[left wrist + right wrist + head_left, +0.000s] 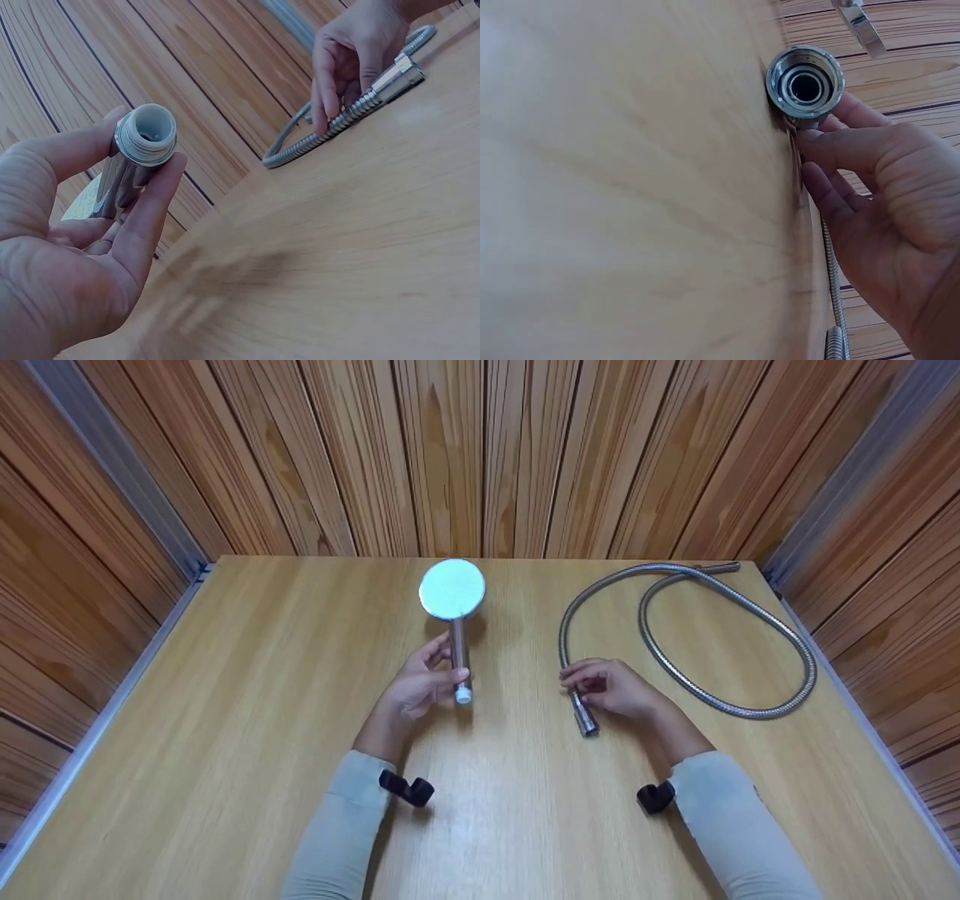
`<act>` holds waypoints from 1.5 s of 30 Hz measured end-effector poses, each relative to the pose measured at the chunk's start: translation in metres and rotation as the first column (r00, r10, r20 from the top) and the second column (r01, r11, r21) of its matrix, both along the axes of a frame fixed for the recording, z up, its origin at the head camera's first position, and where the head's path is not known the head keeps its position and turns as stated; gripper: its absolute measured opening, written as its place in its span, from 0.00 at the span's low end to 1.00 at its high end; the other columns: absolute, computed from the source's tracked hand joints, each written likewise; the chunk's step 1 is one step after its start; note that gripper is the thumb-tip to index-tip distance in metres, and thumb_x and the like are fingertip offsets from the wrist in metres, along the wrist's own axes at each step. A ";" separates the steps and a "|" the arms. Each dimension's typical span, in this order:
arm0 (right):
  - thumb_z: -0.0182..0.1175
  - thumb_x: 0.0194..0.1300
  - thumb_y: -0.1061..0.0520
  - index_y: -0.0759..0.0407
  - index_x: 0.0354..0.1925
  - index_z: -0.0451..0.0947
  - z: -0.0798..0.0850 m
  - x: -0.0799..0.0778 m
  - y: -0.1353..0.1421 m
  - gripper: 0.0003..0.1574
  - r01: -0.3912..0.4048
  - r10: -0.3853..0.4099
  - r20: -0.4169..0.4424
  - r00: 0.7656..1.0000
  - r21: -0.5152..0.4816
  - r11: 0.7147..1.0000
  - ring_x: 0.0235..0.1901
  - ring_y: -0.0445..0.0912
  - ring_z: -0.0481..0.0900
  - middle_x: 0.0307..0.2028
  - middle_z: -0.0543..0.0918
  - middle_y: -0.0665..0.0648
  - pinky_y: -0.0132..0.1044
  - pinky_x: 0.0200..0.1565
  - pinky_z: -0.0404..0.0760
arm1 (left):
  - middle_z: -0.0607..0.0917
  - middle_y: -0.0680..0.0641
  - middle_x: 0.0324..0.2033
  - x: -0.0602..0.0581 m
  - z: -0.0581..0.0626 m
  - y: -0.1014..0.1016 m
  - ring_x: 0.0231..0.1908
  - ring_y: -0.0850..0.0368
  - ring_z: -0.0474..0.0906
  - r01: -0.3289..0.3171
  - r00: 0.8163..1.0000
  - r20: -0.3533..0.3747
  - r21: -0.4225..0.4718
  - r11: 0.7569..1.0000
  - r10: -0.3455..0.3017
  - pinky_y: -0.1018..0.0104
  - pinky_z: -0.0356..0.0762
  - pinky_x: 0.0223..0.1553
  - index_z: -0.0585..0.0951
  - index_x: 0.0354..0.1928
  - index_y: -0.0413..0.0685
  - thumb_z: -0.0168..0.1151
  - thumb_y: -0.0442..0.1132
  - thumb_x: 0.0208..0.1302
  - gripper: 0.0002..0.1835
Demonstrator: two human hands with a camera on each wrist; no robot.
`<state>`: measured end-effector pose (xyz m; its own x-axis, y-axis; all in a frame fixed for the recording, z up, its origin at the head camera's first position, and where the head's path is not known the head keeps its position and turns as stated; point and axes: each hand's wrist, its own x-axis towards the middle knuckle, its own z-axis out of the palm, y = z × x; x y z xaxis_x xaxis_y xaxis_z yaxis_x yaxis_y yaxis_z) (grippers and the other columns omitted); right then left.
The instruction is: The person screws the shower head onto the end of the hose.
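My left hand (420,684) grips the chrome handle of a shower head (452,589), its round pale face turned up and its handle end toward me. In the left wrist view the white threaded end (152,129) of the handle faces the camera, between thumb and fingers. To the right, my right hand (616,688) pinches a metal shower hose (568,639) just behind its end nut (586,724). Seen from the right wrist, the open mouth of that nut (805,84) shows a ring inside. A gap of bare table separates the nut from the handle.
The rest of the hose loops across the right side of the wooden table (247,675), its far end fitting (721,568) near the back edge. Wood-panelled walls (510,457) stand behind and at both sides. Black wrist cameras (407,789) sit on both sleeves.
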<state>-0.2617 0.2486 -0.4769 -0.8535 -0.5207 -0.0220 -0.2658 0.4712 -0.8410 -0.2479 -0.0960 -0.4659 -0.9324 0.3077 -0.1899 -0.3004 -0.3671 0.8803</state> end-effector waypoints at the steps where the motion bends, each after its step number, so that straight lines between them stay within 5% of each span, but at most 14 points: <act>1: 0.62 0.58 0.77 0.60 0.46 0.85 0.000 0.000 -0.002 0.22 -0.001 0.001 -0.009 1.000 0.006 1.000 0.58 0.55 0.74 0.55 0.79 0.58 0.46 0.58 0.77 | 0.65 0.44 0.56 0.000 0.000 -0.001 0.52 0.39 0.77 0.002 1.000 -0.001 0.006 1.000 -0.002 0.56 0.83 0.46 0.57 0.75 0.52 0.67 0.23 0.57 0.46; 10: 0.66 0.56 0.74 0.61 0.47 0.85 -0.002 -0.001 -0.016 0.20 0.003 0.003 -0.066 0.998 0.079 0.997 0.53 0.52 0.73 0.49 0.75 0.56 0.42 0.57 0.78 | 0.64 0.45 0.53 0.001 0.004 -0.011 0.54 0.37 0.75 -0.003 0.999 -0.037 0.018 1.000 0.003 0.59 0.84 0.45 0.56 0.75 0.51 0.66 0.23 0.58 0.46; 18: 0.68 0.56 0.72 0.60 0.39 0.87 -0.003 -0.002 -0.023 0.13 -0.020 0.032 -0.135 0.990 0.090 0.996 0.50 0.52 0.72 0.46 0.74 0.57 0.40 0.53 0.80 | 0.65 0.44 0.54 0.001 0.007 -0.018 0.45 0.47 0.80 -0.007 0.998 -0.057 0.021 1.000 0.008 0.60 0.84 0.42 0.58 0.75 0.53 0.66 0.24 0.57 0.45; 27: 0.74 0.51 0.64 0.54 0.38 0.88 0.002 0.004 -0.030 0.13 0.018 0.022 -0.319 0.947 0.124 0.992 0.48 0.48 0.68 0.45 0.78 0.52 0.42 0.50 0.70 | 0.64 0.45 0.58 0.005 0.015 -0.023 0.45 0.49 0.80 -0.033 0.999 -0.037 0.042 0.999 0.034 0.59 0.84 0.45 0.60 0.74 0.57 0.70 0.25 0.54 0.47; 33: 0.75 0.50 0.65 0.57 0.40 0.87 0.005 0.007 -0.035 0.16 -0.011 0.044 -0.412 0.910 0.081 0.997 0.53 0.51 0.71 0.49 0.82 0.54 0.48 0.56 0.70 | 0.65 0.45 0.58 0.005 0.020 -0.022 0.41 0.50 0.82 -0.006 0.995 -0.104 0.023 1.000 0.008 0.59 0.85 0.42 0.56 0.75 0.54 0.66 0.21 0.56 0.48; 45: 0.69 0.59 0.64 0.62 0.48 0.83 0.016 0.019 -0.046 0.17 -0.050 0.063 -0.412 0.909 0.042 0.998 0.53 0.49 0.77 0.47 0.85 0.51 0.52 0.60 0.73 | 0.60 0.45 0.69 0.010 0.029 -0.017 0.51 0.46 0.74 -0.047 0.992 -0.114 0.044 0.998 0.052 0.56 0.85 0.43 0.47 0.77 0.61 0.65 0.19 0.54 0.56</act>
<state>-0.2425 0.2031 -0.4614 -0.7590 -0.5728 0.3094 -0.6129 0.4683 -0.6365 -0.2383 -0.1133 -0.4367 -0.9615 0.2662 -0.0683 -0.1784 -0.4154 0.8920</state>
